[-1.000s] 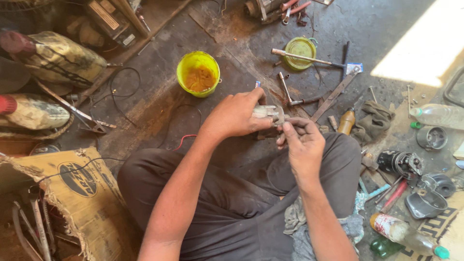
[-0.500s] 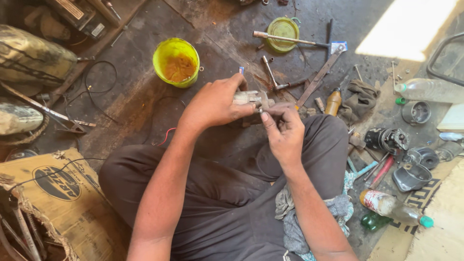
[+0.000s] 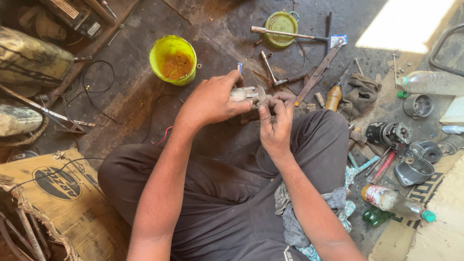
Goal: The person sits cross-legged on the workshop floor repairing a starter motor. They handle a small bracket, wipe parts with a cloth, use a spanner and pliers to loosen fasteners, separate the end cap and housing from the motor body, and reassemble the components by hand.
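Two hands close on one small grey metal part above the lap.

Biggest nearby is the cardboard box, then the yellow bucket on the floor. Left hand wraps its fingers round the metal part; right hand pinches its end with curled fingertips, just beside the orange-handled screwdriver.

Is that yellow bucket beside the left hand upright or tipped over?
Upright. The yellow bucket stands on the floor with its round mouth facing up, and orange-brown material shows at its bottom.
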`<action>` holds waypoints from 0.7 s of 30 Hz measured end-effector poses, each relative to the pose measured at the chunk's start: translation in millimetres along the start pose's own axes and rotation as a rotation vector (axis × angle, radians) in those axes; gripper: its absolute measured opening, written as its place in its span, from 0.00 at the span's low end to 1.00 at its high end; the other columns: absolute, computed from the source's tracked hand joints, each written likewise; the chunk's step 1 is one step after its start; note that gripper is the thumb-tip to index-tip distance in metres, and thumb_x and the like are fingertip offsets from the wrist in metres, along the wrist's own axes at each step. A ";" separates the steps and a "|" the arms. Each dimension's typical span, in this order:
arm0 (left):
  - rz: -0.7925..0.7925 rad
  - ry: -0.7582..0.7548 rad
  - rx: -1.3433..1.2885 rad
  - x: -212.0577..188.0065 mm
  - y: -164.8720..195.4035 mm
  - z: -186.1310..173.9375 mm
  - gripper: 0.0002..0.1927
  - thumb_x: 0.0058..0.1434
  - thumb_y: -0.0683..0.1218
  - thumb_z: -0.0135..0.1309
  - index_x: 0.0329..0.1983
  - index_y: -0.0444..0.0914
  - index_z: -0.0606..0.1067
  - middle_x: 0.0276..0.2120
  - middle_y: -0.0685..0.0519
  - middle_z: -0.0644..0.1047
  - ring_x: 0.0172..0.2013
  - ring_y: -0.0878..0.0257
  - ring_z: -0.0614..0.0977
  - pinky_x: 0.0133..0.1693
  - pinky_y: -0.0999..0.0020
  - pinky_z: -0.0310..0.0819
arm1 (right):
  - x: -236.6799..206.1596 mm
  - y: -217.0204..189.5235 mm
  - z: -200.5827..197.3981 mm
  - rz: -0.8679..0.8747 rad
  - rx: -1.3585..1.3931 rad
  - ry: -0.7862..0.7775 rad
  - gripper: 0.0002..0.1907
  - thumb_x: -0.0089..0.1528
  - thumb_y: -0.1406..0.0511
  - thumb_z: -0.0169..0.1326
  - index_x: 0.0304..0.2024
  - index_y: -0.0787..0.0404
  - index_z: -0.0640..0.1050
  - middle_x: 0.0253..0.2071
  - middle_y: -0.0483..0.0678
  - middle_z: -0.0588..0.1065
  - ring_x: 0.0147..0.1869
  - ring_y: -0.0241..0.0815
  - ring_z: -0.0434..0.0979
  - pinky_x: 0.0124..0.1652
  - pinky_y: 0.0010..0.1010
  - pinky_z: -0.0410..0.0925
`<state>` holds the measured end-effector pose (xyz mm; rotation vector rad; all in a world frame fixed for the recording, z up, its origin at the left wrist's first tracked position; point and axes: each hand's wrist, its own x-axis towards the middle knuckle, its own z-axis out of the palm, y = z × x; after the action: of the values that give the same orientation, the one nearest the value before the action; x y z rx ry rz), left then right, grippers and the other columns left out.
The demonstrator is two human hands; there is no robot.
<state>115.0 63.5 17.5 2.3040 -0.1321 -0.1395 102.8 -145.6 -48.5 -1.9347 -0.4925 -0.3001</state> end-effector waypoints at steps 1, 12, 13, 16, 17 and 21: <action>-0.005 0.001 -0.002 0.0 0.5 0.1 0.29 0.50 0.61 0.62 0.46 0.37 0.74 0.38 0.39 0.82 0.41 0.41 0.83 0.42 0.50 0.75 | 1.8 0.4 1.2 -0.036 -0.022 0.010 0.14 0.72 0.61 0.55 0.42 0.68 0.72 0.49 0.54 0.65 0.52 0.45 0.68 0.50 0.33 0.68; -0.002 0.023 0.004 -2.0 3.9 1.4 0.29 0.50 0.61 0.62 0.46 0.37 0.73 0.37 0.39 0.82 0.40 0.40 0.83 0.41 0.49 0.75 | 12.3 -1.7 8.7 -0.079 -0.038 0.112 0.14 0.68 0.61 0.60 0.39 0.67 0.75 0.40 0.51 0.70 0.43 0.44 0.71 0.41 0.34 0.66; -0.002 0.019 0.002 -1.9 3.8 1.4 0.29 0.49 0.61 0.62 0.46 0.37 0.73 0.37 0.39 0.82 0.40 0.40 0.83 0.41 0.49 0.75 | 12.6 -2.8 5.9 -0.086 -0.044 0.088 0.12 0.69 0.63 0.60 0.40 0.67 0.75 0.42 0.51 0.71 0.44 0.44 0.72 0.43 0.34 0.67; 0.001 0.017 -0.004 -1.7 2.8 1.0 0.29 0.49 0.60 0.62 0.47 0.37 0.73 0.37 0.39 0.81 0.40 0.40 0.83 0.41 0.49 0.75 | 14.4 -4.8 -8.8 -0.107 -0.015 -0.030 0.08 0.70 0.66 0.58 0.43 0.67 0.75 0.46 0.51 0.71 0.48 0.43 0.73 0.46 0.33 0.68; 0.005 0.021 -0.008 -1.8 2.4 1.6 0.30 0.49 0.60 0.62 0.47 0.37 0.73 0.37 0.39 0.81 0.40 0.40 0.83 0.41 0.49 0.75 | 15.4 -4.1 -17.1 -0.111 0.023 -0.099 0.08 0.69 0.67 0.57 0.44 0.68 0.75 0.48 0.52 0.70 0.48 0.43 0.73 0.46 0.33 0.69; 0.026 0.027 -0.001 -0.3 0.7 4.7 0.31 0.49 0.60 0.63 0.47 0.36 0.72 0.39 0.40 0.82 0.42 0.40 0.82 0.42 0.49 0.75 | 16.2 2.7 -28.3 -0.023 0.112 -0.219 0.13 0.66 0.64 0.59 0.47 0.67 0.76 0.52 0.52 0.64 0.47 0.42 0.71 0.46 0.31 0.69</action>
<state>114.1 59.6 14.9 2.3017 -0.1487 -0.0950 118.8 -169.3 -32.4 -1.8622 -0.6614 -0.0722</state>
